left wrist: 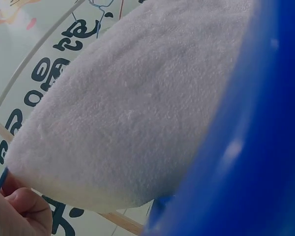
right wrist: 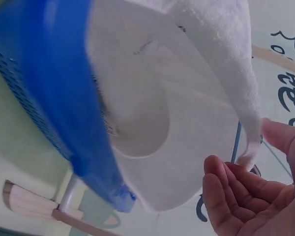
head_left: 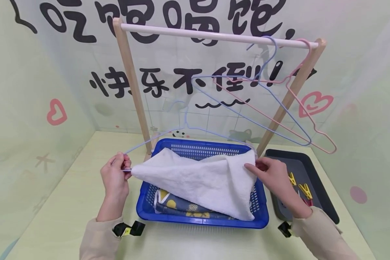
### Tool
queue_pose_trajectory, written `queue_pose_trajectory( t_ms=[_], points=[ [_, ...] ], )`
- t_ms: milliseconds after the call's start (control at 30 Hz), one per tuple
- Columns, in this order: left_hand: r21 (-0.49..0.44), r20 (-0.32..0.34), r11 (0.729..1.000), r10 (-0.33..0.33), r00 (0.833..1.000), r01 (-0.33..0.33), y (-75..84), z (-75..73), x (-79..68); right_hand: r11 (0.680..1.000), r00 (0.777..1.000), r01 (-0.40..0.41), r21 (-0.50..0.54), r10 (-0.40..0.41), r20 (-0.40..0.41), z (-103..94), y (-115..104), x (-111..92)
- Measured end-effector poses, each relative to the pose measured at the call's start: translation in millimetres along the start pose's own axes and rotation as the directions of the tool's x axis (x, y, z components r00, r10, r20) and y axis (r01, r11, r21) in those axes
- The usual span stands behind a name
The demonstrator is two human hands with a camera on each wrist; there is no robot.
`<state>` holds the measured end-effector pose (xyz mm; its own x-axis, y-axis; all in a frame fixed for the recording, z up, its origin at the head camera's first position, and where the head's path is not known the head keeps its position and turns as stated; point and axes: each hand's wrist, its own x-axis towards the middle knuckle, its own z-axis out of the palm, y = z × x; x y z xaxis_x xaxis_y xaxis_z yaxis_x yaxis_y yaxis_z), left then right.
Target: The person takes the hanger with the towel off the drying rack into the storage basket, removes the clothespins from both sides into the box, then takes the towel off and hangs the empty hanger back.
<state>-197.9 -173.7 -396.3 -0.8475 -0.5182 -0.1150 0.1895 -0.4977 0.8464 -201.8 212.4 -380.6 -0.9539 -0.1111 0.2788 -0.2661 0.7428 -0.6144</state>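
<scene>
A white towel (head_left: 201, 177) hangs over the lower bar of a light blue hanger (head_left: 186, 126), whose hook and shoulders stand above it. At the hanger's left corner my left hand (head_left: 116, 175) grips the thin wire, close to the towel's edge; that corner also shows beside the fingers in the left wrist view. My right hand (head_left: 274, 175) holds the towel's right end between thumb and fingers. In the right wrist view, the towel's folded edge (right wrist: 253, 123) lies between thumb and fingertips, with a bit of blue wire beside it. The hanger's right corner is largely hidden.
Below the towel sits a blue basket (head_left: 203, 224) with a patterned grey-yellow cloth (head_left: 172, 204) inside. Behind stands a wooden rack with a white rail (head_left: 214, 35), from which a blue hanger (head_left: 234, 104) and a pink hanger (head_left: 312, 115) hang. A dark tray (head_left: 323, 193) at right holds yellow clips (head_left: 305, 190).
</scene>
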Motion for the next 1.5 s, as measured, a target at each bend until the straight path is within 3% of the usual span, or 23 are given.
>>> queue_pose_trajectory(
  t_ms=[133,300,433,600,800,1000,1133,1367,1433,1500],
  points=[
    [-0.013,-0.008,1.0,0.008,1.0,-0.008,-2.0,1.8,-0.3,0.998,0.998,0.056,-0.042,-0.056,0.013,3.9,-7,5],
    [-0.052,-0.05,0.998,0.019,0.999,-0.022,-4.0,2.5,0.9,0.975,0.977,0.214,-0.066,-0.212,0.036,10.2,-10,-5],
    [-0.079,-0.088,0.996,0.03,0.996,-0.037,-4.5,0.5,4.6,0.929,0.931,0.363,-0.076,-0.359,0.062,10.6,-9,-18],
    [-0.113,-0.141,0.992,0.031,0.99,-0.048,-4.8,-3.7,10.5,0.873,0.874,0.485,-0.044,-0.483,0.049,6.2,-3,-37],
    [-0.149,-0.179,0.987,0.035,0.983,-0.062,-7.2,-5.5,13.6,0.782,0.783,0.62,0.059,-0.622,0.003,-0.1,5,-52],
    [-0.193,-0.219,0.975,0.072,0.973,-0.115,-9.1,-3.9,13.8,0.738,0.741,0.671,0.078,-0.672,-0.016,-5.5,6,-59],
    [-0.198,-0.258,0.967,0.104,0.961,-0.158,-9.4,-2.9,12.6,0.686,0.695,0.717,0.125,-0.718,-0.047,-5.0,4,-61],
    [-0.237,-0.301,0.96,0.074,0.951,-0.15,-6.9,-5.1,12.4,0.661,0.68,0.717,0.221,-0.733,-0.014,-1.8,3,-64],
    [-0.238,-0.316,0.959,0.077,0.946,-0.157,-6.5,-5.7,12.9,0.636,0.659,0.731,0.249,-0.752,-0.015,-1.9,6,-64],
    [-0.244,-0.329,0.956,0.076,0.941,-0.163,-6.4,-6.3,13.3,0.629,0.656,0.729,0.271,-0.755,-0.012,-3.1,9,-64]
  ],
)
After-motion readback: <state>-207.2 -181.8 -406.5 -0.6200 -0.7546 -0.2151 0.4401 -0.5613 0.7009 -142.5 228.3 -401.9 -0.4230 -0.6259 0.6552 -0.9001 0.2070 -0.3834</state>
